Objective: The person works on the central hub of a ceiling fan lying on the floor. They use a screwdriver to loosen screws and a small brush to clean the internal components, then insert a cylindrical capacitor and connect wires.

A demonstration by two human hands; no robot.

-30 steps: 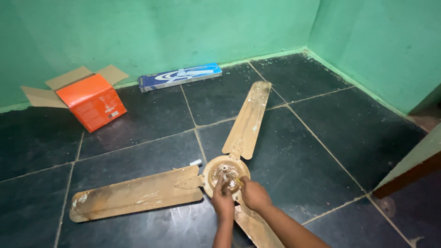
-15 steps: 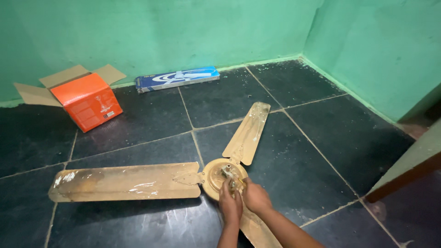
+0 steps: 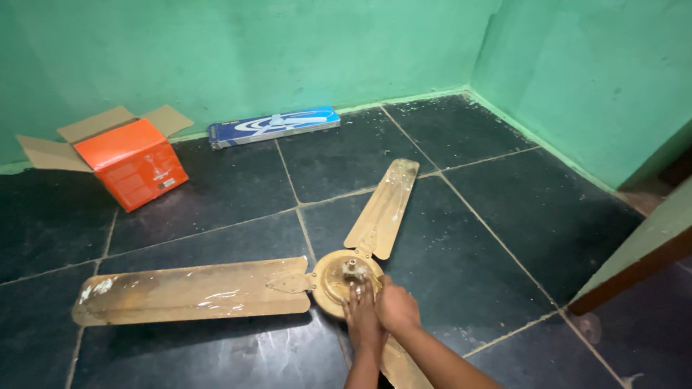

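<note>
From the head camera, a worn, gold-brown ceiling fan [image 3: 317, 281] lies flat on the dark tiled floor [image 3: 504, 216], its round hub [image 3: 344, 282] in the middle of the three blades. Both hands rest on the near rim of that hub: the left hand [image 3: 362, 317] with its fingers [image 3: 358, 294] spread flat across the metal, the right hand [image 3: 395, 308] just beside it, curled over the hub's edge. Neither hand grips anything loose. To work this hub well, I judge the palms should press evenly and low, so the fan does not slide or swing its blades over the tiles. Beyond the hub, against the green wall, lies a long blue box [image 3: 274, 126]; far to the hub's left stands an open orange carton [image 3: 133, 162].
</note>
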